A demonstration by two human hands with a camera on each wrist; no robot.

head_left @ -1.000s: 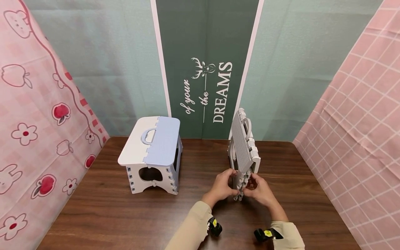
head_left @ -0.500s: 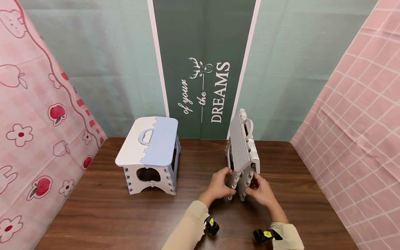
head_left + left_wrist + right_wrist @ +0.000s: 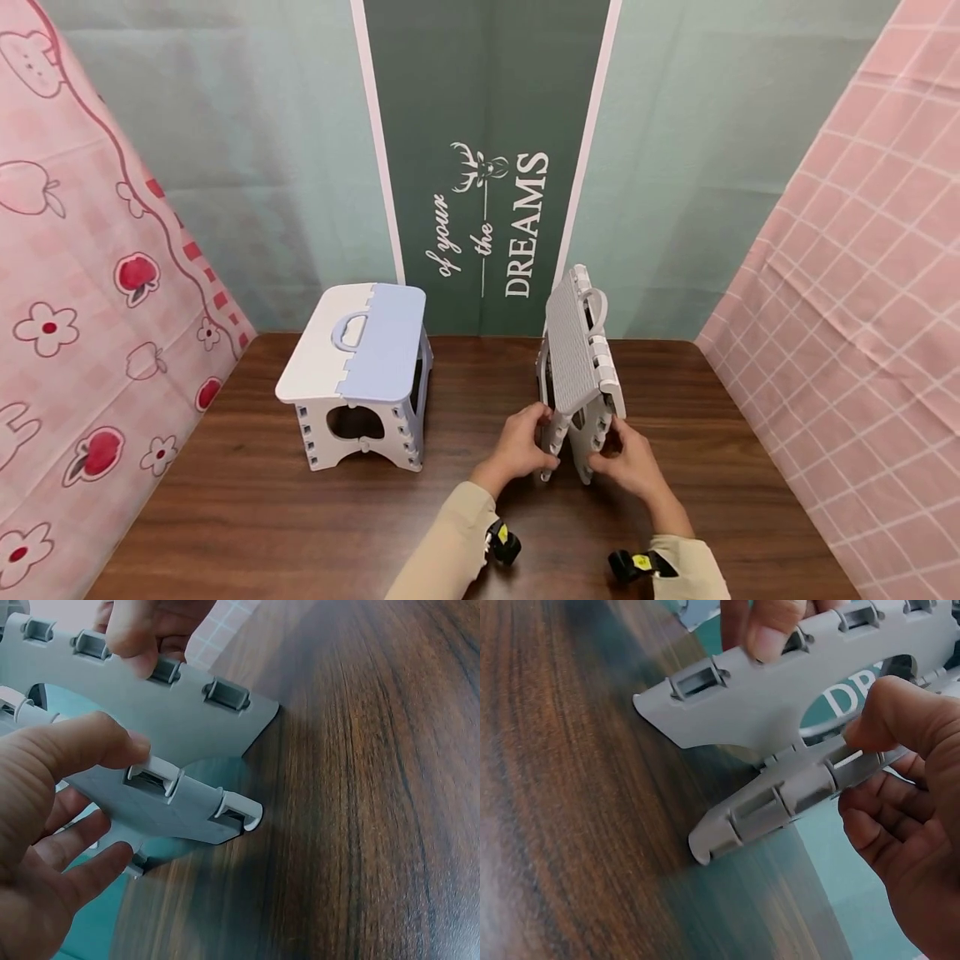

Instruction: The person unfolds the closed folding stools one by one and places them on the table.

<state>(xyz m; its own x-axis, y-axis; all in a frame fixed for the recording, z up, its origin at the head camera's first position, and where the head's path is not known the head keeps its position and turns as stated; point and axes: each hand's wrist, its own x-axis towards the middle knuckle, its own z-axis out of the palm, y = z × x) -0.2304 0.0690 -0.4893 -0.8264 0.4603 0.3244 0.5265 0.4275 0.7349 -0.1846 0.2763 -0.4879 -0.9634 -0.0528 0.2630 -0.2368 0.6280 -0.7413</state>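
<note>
A grey folding stool (image 3: 572,346) stands partly unfolded on the right half of the table, its two seat halves sloping down from a raised ridge with a carry handle (image 3: 596,312). My left hand (image 3: 520,446) pinches the near edge of its left leg panel (image 3: 176,799) between thumb and fingers. On the other side my right hand (image 3: 633,462) grips the right leg panel (image 3: 769,806) likewise. A gap shows between the two panels. Left of them, a white and blue folding stool (image 3: 360,350) stands fully unfolded. The grey stool's far legs are mostly hidden.
The dark wooden table (image 3: 315,533) carries both stools. A green cloth (image 3: 480,83) with white lettering hangs behind it. Pink cloths hang at either side, one with fruit patterns (image 3: 97,250) and one checked (image 3: 862,250).
The grey stool's near leg panels have spread from nearly together to clearly apart, and its seat halves have tilted outward. My left hand has shifted slightly left with its panel.
</note>
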